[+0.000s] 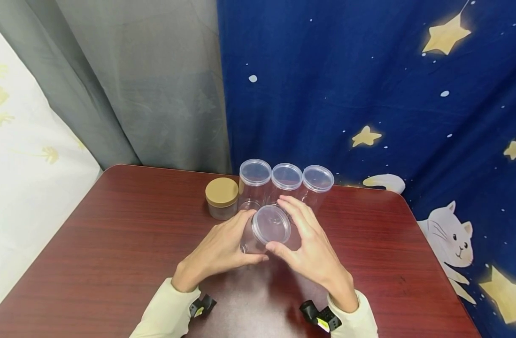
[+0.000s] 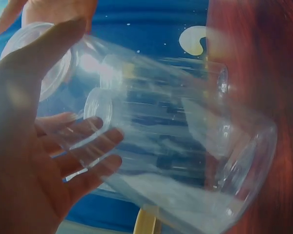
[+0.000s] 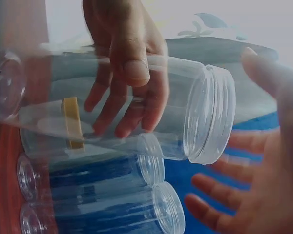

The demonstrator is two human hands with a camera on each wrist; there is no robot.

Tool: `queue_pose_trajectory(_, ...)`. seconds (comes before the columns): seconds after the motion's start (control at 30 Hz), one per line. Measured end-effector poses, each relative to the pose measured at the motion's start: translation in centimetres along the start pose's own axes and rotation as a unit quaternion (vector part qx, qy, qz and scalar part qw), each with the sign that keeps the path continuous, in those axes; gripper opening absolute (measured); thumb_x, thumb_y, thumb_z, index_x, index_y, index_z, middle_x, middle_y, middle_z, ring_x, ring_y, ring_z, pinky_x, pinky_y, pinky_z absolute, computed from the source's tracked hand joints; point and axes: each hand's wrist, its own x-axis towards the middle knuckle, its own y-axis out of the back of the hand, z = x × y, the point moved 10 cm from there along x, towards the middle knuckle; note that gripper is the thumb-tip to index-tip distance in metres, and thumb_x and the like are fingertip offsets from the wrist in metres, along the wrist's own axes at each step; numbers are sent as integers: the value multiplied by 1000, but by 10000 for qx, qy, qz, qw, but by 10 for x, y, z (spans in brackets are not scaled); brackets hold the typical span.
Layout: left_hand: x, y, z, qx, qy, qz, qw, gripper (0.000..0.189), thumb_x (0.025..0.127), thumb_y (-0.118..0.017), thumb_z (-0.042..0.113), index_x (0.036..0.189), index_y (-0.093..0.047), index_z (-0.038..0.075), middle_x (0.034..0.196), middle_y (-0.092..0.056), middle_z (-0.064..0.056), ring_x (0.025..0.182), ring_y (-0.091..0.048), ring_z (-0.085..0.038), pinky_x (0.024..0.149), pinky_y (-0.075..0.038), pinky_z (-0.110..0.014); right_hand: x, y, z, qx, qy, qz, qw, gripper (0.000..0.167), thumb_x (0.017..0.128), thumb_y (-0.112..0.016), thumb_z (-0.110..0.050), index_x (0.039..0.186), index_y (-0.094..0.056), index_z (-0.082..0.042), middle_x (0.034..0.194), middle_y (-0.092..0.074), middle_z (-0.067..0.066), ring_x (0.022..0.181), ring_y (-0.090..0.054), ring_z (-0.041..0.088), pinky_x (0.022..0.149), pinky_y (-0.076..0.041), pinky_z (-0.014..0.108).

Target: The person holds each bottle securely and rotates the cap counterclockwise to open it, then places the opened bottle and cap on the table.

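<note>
- A white cloth (image 1: 25, 155) with yellow shapes is hanging at the far left, and a grey curtain (image 1: 156, 94) is hanging next to it.
- The red-brown counter (image 1: 127, 249) is holding up all the standing jars.
- The left hand (image 1: 217, 246) is holding the clear jar (image 1: 267, 229); its grip is curling round the side, thumb on one side and fingers on the other.
- A short jar with a gold lid (image 1: 222, 195) is standing just behind the left hand.
- The first tall jar (image 1: 255, 180) is standing next to the gold-lid one.
- The clear jar is leaning over in front of the row, between the two hands. It is looking tall, round and see-through, like a big smooth tube. Bright spots are shining on its side, and other jars are showing through it. Its lid (image 3: 212, 117) is sitting on top, clear and a bit cloudy, with a ridged edge. I can't tell if its bottom is touching the counter.
- The second tall jar (image 1: 287, 178) and the third tall jar (image 1: 318, 180) are standing in the same row, wearing clear lids too.
- The right hand (image 1: 310, 241) is reaching round the lid, its grip spread wide; I can't tell if it is touching.
- A blue curtain (image 1: 304, 103) is hanging behind, showing stars and a white cat (image 1: 448, 234) at the right.
</note>
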Motion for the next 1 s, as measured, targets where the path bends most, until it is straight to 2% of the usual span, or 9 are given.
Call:
queue_pose_trajectory(0.07,0,1,1,163,-24,93,9998,85,69,-83,56,136,-50,14,127,-59,4,109,-61,-11,92,-53,-33,-1,2,5,-178,-186,190,9995,79,81,-76,-53,144,-48,-14,141,-49,2,124,-51,17,98,-47,40)
queue_pose_trajectory(0.17,0,2,2,310,-39,190,9993,85,69,-82,57,135,-51,13,127,-59,2,108,-62,-12,91,-53,-33,-2,2,10,-365,-412,266,9981,82,79,-76,-59,142,-50,-12,131,-52,3,112,-57,15,89,-51,37)
queue_pose_trajectory(0.3,0,1,4,338,-39,183,9993,84,69,-82,57,134,-51,13,125,-60,2,107,-62,-12,90,-53,-33,-2,-1,10,-457,-510,211,9974,81,75,-81,-54,139,-53,-12,130,-54,1,115,-57,16,92,-50,39)
queue_pose_trajectory(0.43,1,0,5,335,-86,175,9992,84,68,-83,57,133,-52,12,123,-60,2,105,-63,-12,89,-54,-33,-2,-2,8,-491,-442,213,9976,79,73,-84,-50,136,-56,-13,131,-54,0,120,-54,17,97,-48,40)
queue_pose_trajectory(0.67,1,1,6,362,-150,200,9990,84,68,-84,56,133,-52,11,124,-60,1,106,-62,-13,91,-53,-33,0,-5,7,-383,-374,76,9985,77,75,-82,-51,137,-54,-17,129,-56,-3,118,-53,13,97,-47,37)
queue_pose_trajectory(1.0,1,1,5,441,-120,179,9988,87,68,-83,58,133,-52,11,125,-60,1,106,-63,-13,88,-54,-33,-1,-6,6,-263,-340,16,9991,74,76,-83,-45,138,-54,-16,131,-55,-2,117,-55,14,94,-50,37)
